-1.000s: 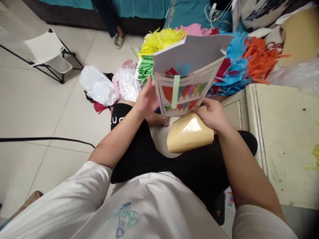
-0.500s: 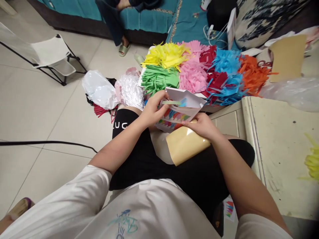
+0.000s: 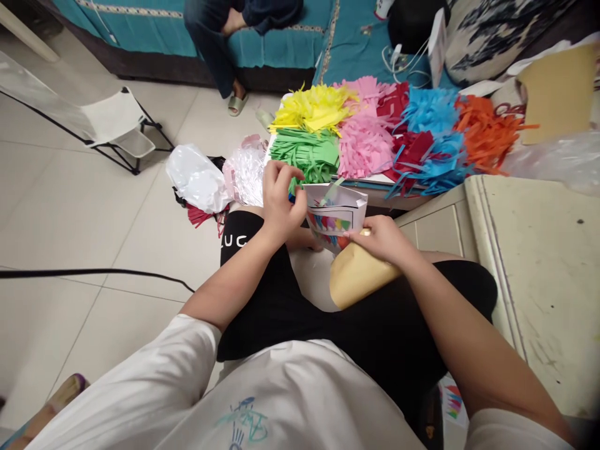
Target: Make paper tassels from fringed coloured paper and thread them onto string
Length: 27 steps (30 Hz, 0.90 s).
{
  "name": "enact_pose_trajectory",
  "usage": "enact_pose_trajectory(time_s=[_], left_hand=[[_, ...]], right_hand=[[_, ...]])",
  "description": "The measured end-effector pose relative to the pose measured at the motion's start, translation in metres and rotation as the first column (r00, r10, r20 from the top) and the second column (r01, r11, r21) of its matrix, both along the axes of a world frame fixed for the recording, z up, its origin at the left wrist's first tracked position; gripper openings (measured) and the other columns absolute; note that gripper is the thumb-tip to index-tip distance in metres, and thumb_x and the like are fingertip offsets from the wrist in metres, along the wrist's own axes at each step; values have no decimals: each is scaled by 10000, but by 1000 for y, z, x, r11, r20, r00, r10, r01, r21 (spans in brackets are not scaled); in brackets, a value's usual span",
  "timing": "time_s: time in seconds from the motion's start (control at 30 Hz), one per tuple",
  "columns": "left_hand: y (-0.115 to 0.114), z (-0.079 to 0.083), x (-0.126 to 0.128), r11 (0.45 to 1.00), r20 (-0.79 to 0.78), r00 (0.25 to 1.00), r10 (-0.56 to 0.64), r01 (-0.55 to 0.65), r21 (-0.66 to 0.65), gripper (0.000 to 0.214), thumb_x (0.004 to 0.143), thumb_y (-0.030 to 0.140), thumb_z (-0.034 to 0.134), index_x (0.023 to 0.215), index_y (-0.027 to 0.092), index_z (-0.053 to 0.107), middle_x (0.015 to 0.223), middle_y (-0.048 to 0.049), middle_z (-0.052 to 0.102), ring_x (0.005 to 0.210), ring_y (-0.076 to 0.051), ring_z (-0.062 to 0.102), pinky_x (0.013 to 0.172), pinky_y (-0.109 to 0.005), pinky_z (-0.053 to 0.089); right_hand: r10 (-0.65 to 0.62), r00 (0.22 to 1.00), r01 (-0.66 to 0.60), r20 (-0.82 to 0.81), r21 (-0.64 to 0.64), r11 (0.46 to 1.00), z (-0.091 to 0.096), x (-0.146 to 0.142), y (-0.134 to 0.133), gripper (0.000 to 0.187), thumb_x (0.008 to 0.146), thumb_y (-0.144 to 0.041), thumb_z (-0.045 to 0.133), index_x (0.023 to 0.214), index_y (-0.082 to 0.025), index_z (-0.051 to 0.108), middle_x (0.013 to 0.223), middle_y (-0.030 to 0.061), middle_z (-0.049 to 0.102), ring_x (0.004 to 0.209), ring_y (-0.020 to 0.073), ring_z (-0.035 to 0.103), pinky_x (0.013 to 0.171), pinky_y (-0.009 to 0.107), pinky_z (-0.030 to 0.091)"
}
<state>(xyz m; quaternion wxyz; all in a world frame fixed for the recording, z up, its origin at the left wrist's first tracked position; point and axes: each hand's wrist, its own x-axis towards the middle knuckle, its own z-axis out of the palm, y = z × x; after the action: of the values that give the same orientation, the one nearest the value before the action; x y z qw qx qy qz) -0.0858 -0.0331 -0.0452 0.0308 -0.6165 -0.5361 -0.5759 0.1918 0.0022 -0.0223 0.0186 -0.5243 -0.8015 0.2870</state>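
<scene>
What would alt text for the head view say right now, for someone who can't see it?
A person's right hand holds a printed white packet and a curled tan sheet, with the left hand at the packet's left edge. Beyond lie fringed paper bundles in yellow, green, pink, red, blue and orange; a pale cabinet stands at right.

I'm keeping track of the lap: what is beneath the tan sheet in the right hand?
Black clothing shows along the lower edge of the tan sheet in the right hand, and a pale surface past its left edge. Whatever lies directly beneath is covered.
</scene>
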Motion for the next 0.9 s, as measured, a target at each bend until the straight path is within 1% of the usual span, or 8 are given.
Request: enact_pose_trajectory(time_s=[0.07,0.13,0.27,0.37,0.43,0.63,0.8,0.9], left_hand=[[-8,7,0,996,-44,995,-85,86,35,119,1045,228,529,1060,237,647,1045,-94,624,1032,-273,667,936,-439,581],[-15,13,6,955,-153,946,-285,266,-132,197,1080,273,497,1133,228,681,1062,-105,709,1035,-278,718,938,-434,594],[-17,22,20,682,-258,786,-562,264,-682,369,1081,503,622,1181,162,722,1093,-172,819,1023,-349,791,954,-479,615],[-8,19,22,468,-116,710,-695,323,-823,313,1022,465,719,1110,167,761,1121,-158,844,1007,-336,804,905,-431,620],[-1,12,19,400,-12,673,-740,425,-812,275,993,404,742,1148,182,791,1179,-129,855,1037,-319,810,915,-404,623],[-7,3,12,578,-76,765,-640,415,-702,305,1052,444,688,1146,181,812,1067,-138,853,997,-317,813,936,-429,628],[-11,10,0,907,-1,933,-360,349,-237,371,1159,513,562,1276,217,753,1300,-147,814,1247,-287,784,1118,-452,616],[-2,6,-6,955,135,958,-251,268,-126,512,1134,693,568,1430,287,664,1416,-151,733,1376,-296,735,1157,-472,614]], right_hand=[[-16,1000,16,-11,-5,1000,0,3,2,408,937,-529,770,891,-132,853,838,118,813,811,276,715,673,334,382],[-14,999,13,-32,-5,1000,1,5,2,407,933,-530,778,910,-133,864,880,123,834,840,285,727,688,336,392],[58,998,-58,-32,4,998,6,5,0,353,989,-471,749,985,-154,903,948,141,867,884,292,760,731,343,408],[128,991,-128,47,-3,992,7,1,-4,302,1015,-417,736,962,-174,907,936,156,869,866,299,764,722,355,391],[158,986,-157,62,-22,987,6,-2,-6,292,1015,-429,746,953,-195,908,934,152,870,857,303,765,708,356,387],[103,994,-102,26,-10,995,4,0,-1,307,976,-451,772,972,-191,935,894,132,869,832,300,769,685,355,402],[-88,989,88,-116,-5,996,4,20,12,399,887,-535,830,942,-153,932,852,97,853,829,315,771,666,346,448],[-179,956,165,-233,-75,983,9,28,16,446,830,-576,860,945,-151,930,889,79,867,845,328,786,677,351,504]])
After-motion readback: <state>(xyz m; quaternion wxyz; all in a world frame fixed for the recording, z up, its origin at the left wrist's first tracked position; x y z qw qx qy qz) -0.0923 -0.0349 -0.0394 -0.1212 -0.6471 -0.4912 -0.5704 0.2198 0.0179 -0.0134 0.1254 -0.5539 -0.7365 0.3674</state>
